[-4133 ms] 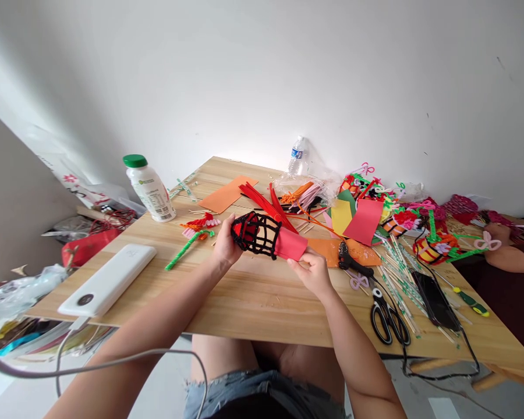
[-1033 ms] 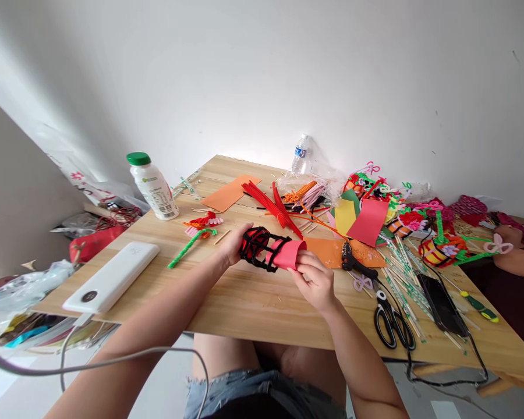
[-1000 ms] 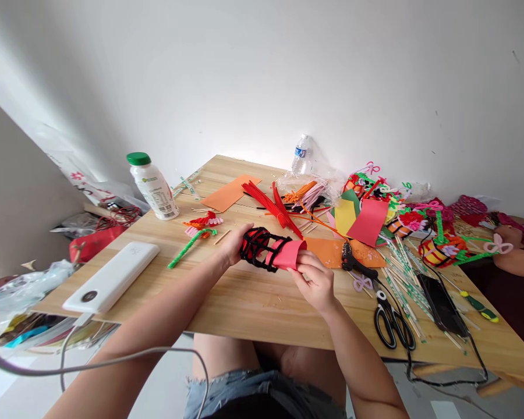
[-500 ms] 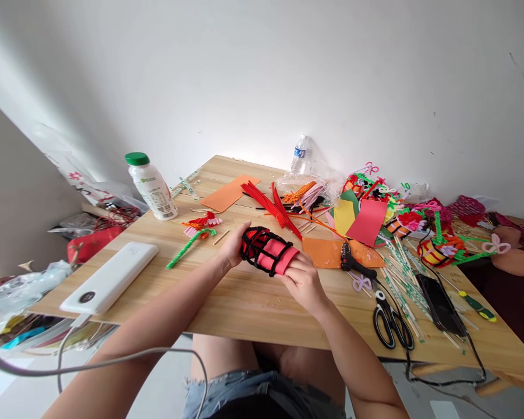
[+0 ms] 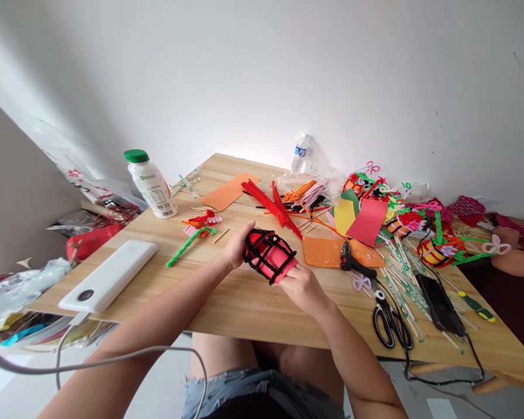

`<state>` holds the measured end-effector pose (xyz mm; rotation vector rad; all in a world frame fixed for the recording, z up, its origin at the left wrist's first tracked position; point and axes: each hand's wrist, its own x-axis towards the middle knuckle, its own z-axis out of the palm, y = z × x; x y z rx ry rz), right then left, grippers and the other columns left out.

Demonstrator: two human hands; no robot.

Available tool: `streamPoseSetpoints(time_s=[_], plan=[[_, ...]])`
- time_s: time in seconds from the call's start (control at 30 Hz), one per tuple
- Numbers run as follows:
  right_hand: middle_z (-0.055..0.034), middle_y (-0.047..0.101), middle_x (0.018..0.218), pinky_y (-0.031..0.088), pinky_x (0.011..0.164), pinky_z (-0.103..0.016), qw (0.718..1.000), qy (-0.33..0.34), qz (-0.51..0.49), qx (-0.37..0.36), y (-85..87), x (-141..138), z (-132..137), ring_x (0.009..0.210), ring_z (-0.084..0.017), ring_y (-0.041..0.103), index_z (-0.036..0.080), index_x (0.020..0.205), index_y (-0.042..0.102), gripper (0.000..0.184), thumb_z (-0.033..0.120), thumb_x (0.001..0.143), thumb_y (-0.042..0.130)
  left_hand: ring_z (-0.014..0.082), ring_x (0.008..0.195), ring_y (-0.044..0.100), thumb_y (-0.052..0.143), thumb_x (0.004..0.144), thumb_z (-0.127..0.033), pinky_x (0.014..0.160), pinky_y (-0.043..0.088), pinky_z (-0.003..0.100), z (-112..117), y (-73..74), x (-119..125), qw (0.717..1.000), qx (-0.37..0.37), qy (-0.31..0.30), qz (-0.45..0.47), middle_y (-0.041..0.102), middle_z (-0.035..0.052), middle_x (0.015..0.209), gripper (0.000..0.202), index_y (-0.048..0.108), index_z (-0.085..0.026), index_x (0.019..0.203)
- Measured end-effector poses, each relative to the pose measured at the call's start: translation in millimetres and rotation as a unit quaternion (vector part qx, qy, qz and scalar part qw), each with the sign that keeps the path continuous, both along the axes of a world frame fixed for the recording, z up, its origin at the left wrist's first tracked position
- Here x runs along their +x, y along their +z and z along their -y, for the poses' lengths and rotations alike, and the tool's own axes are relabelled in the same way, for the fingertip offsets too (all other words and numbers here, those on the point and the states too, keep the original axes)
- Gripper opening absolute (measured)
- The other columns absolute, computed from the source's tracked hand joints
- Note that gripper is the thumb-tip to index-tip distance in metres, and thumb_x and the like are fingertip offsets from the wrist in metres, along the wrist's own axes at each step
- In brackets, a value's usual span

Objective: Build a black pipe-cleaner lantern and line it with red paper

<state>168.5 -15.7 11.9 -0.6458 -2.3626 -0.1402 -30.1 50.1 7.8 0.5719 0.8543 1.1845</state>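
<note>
The left hand [image 5: 236, 247] is wrapped around the narrow end of a black lattice frame [image 5: 266, 247], held above the desk [image 5: 227, 302]. The right hand [image 5: 304, 288] grips the rim of a rolled piece of red paper [image 5: 274, 258] at the frame's open end; how deep its fingers reach is hidden. The roll lies within the bars, between both hands. The left hand's grip likely braces the frame against the right hand's push, and the right fingers probably keep the roll from springing wide.

A black glue gun [image 5: 361, 269] lies beyond the right hand, its nozzle over an orange sheet [image 5: 321, 251] that perhaps shields the wood from drips. Scissors [image 5: 390, 329] rest to the right of that hand, likely for easy reach. A green stem [image 5: 186, 253] lies left of the left hand.

Four seconds ago the paper stuck well out of the open end; now only a short edge shows there. The right hand sits closer to the left, and the frame's open end tips lower.
</note>
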Motion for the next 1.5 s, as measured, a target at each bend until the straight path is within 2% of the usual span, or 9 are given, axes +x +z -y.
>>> streamPoseSetpoints(time_s=[0.23,0.47,0.6,0.83,0.97,1.1,1.2,1.37,1.5], plan=[[-0.0008,0.063,0.064,0.04,0.055,-0.026,0.994,0.031,0.089,0.051,7.4,-2,7,0.062,-0.013,0.052,0.017,0.073,0.067,0.022,0.006,0.087,0.056,0.0166,0.053,0.063,0.056,0.087,-0.04,0.058,0.048,0.027,0,-4.8,-1,0.999,-0.027,-0.034,0.033,0.069,0.0043,0.063,0.033,0.066,-0.014,0.071],[-0.0003,0.061,0.06,0.039,0.053,-0.028,0.995,0.034,0.078,0.052,2.0,-3,4,0.057,-0.014,0.051,0.018,0.07,0.067,0.018,0.012,0.086,0.062,0.0181,0.063,0.064,0.059,0.083,-0.044,0.062,0.049,0.026,6,-3.3,1,0.995,0.097,-0.013,-0.004,0.071,0.0067,0.07,0.034,0.068,-0.012,0.074],[-0.0013,0.062,0.062,0.04,0.053,-0.028,0.995,0.0,0.072,0.066,1.2,-3,5,0.059,-0.015,0.053,0.02,0.068,0.067,0.018,0.013,0.084,0.064,0.0206,0.067,0.066,0.059,0.081,-0.048,0.064,0.05,0.028,8,-2.7,2,0.993,0.114,-0.019,-0.021,0.072,0.0081,0.075,0.038,0.07,-0.012,0.079],[-0.0092,0.068,0.086,0.053,0.075,-0.035,0.997,-0.002,0.0,-0.081,-2.0,-5,6,0.083,-0.022,0.062,0.017,0.082,0.068,0.004,0.016,0.082,0.064,0.0202,0.072,0.066,0.055,0.085,-0.046,0.068,0.051,0.028,5,-3.4,0,0.991,0.129,0.042,-0.018,0.072,0.0062,0.076,0.036,0.07,-0.014,0.081],[-0.0141,0.066,0.11,0.051,0.093,-0.041,0.989,0.023,-0.071,-0.128,0.7,-8,6,0.109,-0.026,0.058,0.016,0.108,0.063,0.026,0.011,0.083,0.057,0.0209,0.075,0.067,0.051,0.087,-0.047,0.068,0.052,0.028,6,-2.4,0,0.986,0.153,0.064,0.005,0.072,0.0059,0.077,0.038,0.07,-0.014,0.084],[-0.014,0.065,0.116,0.049,0.098,-0.043,0.975,0.045,-0.144,-0.164,2.0,-10,7,0.115,-0.027,0.057,0.018,0.115,0.062,0.031,0.017,0.084,0.059,0.0226,0.082,0.068,0.052,0.086,-0.048,0.072,0.053,0.029,8,-1.3,2,0.988,0.14,0.069,0.022,0.073,0.0055,0.08,0.037,0.069,-0.015,0.084],[-0.0159,0.059,0.129,0.045,0.103,-0.045,0.93,0.076,-0.217,-0.287,2.0,-11,8,0.122,-0.027,0.054,0.017,0.126,0.055,0.039,0.026,0.088,0.056,0.0246,0.089,0.068,0.054,0.085,-0.049,0.076,0.053,0.031,10,-0.5,4,0.985,0.151,0.084,0.009,0.073,0.0058,0.082,0.036,0.069,-0.016,0.084],[-0.0191,0.049,0.141,0.051,0.097,-0.049,0.804,0.183,-0.342,-0.45,0.3,-17,5,0.125,-0.029,0.054,0.018,0.141,0.035,0.06,0.047,0.091,0.05,0.0271,0.098,0.065,0.06,0.08,-0.049,0.082,0.051,0.033,16,1.7,6,0.976,0.18,0.12,-0.018,0.073,0.0059,0.086,0.034,0.069,-0.017,0.08],[-0.014,0.049,0.142,0.047,0.1,-0.051,0.707,0.205,-0.42,-0.531,1.0,-25,6,0.127,-0.03,0.052,0.023,0.136,0.043,0.065,0.045,0.08,0.066,0.0267,0.099,0.065,0.062,0.078,-0.053,0.085,0.051,0.034,19,2.9,8,0.966,0.212,0.145,-0.041,0.072,0.0067,0.091,0.037,0.068,-0.017,0.077]])
